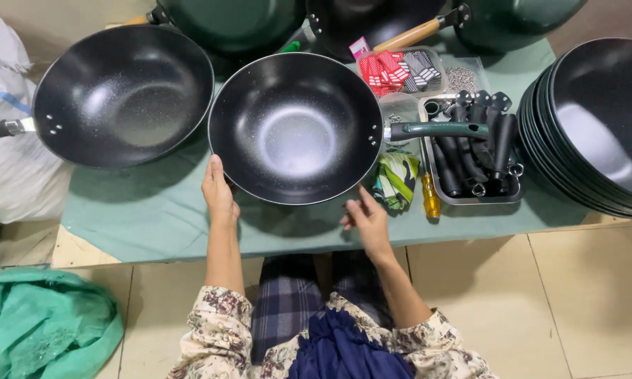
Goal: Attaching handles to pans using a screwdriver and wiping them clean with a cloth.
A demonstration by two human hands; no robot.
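A black non-stick wok [295,128] with a dark green handle [439,130] rests on the green cloth-covered table [154,210] right in front of me. My left hand [219,191] lies against the wok's near-left rim, thumb up along its edge. My right hand [366,216] hovers at the near-right rim with its fingers spread, holding nothing. A yellow-handled screwdriver [430,196] and a crumpled green patterned cloth [396,179] lie just right of that hand.
A second black wok [123,95] sits at the left, more pans at the back. A metal tray [470,198] of black handles, a box of red and black tags [399,70] and a stack of handle-less woks [597,123] stand at the right. A green bag [42,326] lies on the floor.
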